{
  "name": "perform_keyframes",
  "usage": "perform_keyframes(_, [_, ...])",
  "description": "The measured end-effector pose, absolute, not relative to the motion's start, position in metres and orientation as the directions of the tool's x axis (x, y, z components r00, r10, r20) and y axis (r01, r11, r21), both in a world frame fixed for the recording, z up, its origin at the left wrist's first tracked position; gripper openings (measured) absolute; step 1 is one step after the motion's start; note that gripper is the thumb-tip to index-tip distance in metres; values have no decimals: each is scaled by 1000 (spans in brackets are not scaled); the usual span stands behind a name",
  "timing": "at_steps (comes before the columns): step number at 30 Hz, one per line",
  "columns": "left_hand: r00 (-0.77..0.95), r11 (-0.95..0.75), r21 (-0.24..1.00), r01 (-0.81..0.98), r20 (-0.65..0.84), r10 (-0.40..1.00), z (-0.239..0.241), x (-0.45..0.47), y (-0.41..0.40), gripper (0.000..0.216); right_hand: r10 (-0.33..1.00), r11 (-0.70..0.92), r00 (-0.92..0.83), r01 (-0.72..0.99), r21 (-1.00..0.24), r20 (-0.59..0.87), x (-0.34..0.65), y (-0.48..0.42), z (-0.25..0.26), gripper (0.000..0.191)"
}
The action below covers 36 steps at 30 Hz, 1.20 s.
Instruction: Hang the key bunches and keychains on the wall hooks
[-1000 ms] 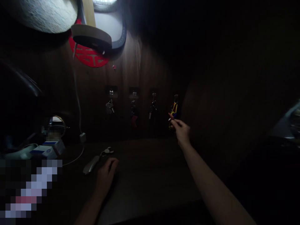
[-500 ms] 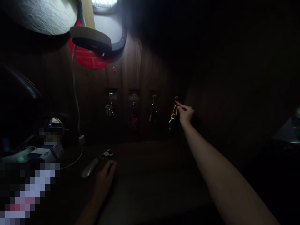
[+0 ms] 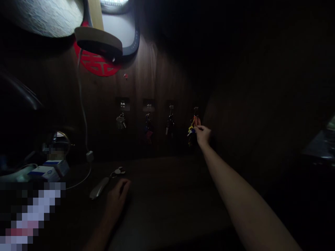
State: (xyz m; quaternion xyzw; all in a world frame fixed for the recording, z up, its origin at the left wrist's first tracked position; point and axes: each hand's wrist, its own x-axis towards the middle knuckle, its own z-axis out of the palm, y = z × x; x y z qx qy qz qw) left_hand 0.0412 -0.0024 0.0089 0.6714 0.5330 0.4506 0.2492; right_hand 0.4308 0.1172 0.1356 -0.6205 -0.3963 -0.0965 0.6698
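Note:
At the rightmost wall hook (image 3: 196, 109), my right hand (image 3: 203, 135) is closed in a pinch on the lower part of a hanging key bunch (image 3: 191, 130) with orange, yellow and blue pieces. The bunch still hangs by the hook, partly hidden by my fingers. On the dark surface below, my left hand (image 3: 118, 195) rests with its fingers loosely curled, and nothing shows in it. Just left of it lies a long silvery fob (image 3: 99, 188), joined by a ring to a small three-lobed metal piece (image 3: 120, 170).
Three more bunches hang on hooks: silver keys (image 3: 121, 122), one with a reddish tag (image 3: 149, 134), and dark keys (image 3: 170, 126). A white cable (image 3: 83, 108) runs down the wall at left. Small boxes (image 3: 44, 173) stand at far left; a lamp (image 3: 99, 40) hangs above.
My right hand has slid down and slightly left along the hanging bunch, uncovering its orange piece. My left hand stays in place. The view has shifted slightly.

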Motion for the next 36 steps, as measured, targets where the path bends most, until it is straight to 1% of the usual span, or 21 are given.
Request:
perform_keyframes(5, [9, -279, 824, 494, 316, 949, 11, 41, -4, 30, 407, 261, 663, 575, -776, 628, 415, 104, 113, 36])
perform_keyframes(10, [4, -273, 835, 477, 309, 951, 7, 42, -4, 34, 483, 345, 654, 469, -813, 582, 397, 87, 84, 46])
perform_keyframes(13, [5, -272, 849, 453, 303, 953, 7, 42, -5, 35, 476, 346, 661, 466, -814, 580, 387, 78, 67, 47])
perform_keyframes(16, [-16, -268, 860, 434, 305, 952, 6, 41, -6, 36, 482, 307, 657, 492, -814, 579, 375, 68, 50, 45])
perform_keyframes(19, [-35, -267, 874, 407, 307, 951, 6, 41, -6, 37, 532, 291, 624, 499, -816, 572, 359, 57, 36, 42])
perform_keyframes(22, [-38, -266, 885, 381, 303, 952, 5, 40, -6, 38, 621, 292, 573, 464, -837, 534, 336, 46, 23, 38])
perform_keyframes(26, [-47, -264, 893, 363, 301, 953, 6, 39, -7, 39, 750, 293, 463, 409, -864, 473, 298, 36, 12, 29])
perform_keyframes(28, [-57, -267, 893, 363, 307, 950, 7, 39, -7, 39, 823, 286, 370, 384, -878, 430, 279, 31, 7, 25])
perform_keyframes(30, [-64, -271, 889, 368, 315, 947, 8, 39, -8, 39, 880, 288, 251, 396, -872, 404, 261, 26, 2, 21])
perform_keyframes(33, [-54, -286, 881, 378, 329, 943, 7, 39, -8, 39, 916, 324, 70, 450, -832, 395, 244, 18, -5, 21])
perform_keyframes(36, [-18, -284, 867, 410, 319, 947, 3, 40, -7, 38, 917, 362, -36, 490, -793, 396, 238, 13, -11, 23])
